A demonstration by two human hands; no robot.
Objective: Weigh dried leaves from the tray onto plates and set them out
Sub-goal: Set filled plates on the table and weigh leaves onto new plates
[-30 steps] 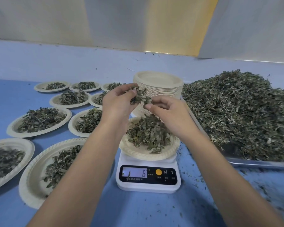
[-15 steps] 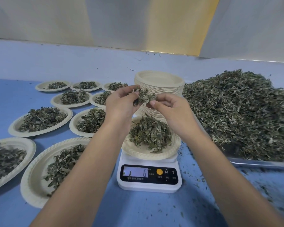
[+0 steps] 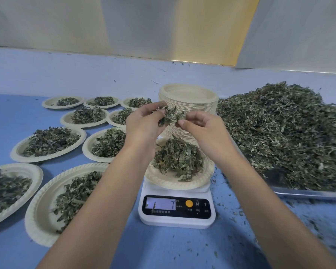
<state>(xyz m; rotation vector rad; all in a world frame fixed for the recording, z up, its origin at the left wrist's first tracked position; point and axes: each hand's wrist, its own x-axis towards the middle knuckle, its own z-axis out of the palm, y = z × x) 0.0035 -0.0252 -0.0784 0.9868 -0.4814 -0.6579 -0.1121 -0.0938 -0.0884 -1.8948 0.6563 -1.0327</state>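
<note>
A white digital scale [image 3: 177, 210] stands in the middle of the blue table, its display reading 7. A cream paper plate [image 3: 159, 180] rests on it with a mound of dried leaves [image 3: 179, 159]. Above the plate, my left hand [image 3: 143, 126] holds a clump of dried leaves [image 3: 170, 116]. My right hand [image 3: 204, 131] pinches at the same clump with thumb and forefinger. On the right, a metal tray [image 3: 308, 194] carries a big heap of dried leaves [image 3: 283, 133].
A tall stack of empty plates [image 3: 190, 98] stands just behind my hands. Several filled plates [image 3: 48, 142] spread over the left of the table, the nearest one [image 3: 41, 210] under my left forearm. Leaf crumbs litter the table at right. A wall closes the back.
The scale reading has gone from 6 to 7. Both hands have stayed over the plate with the clump, shifting only slightly.
</note>
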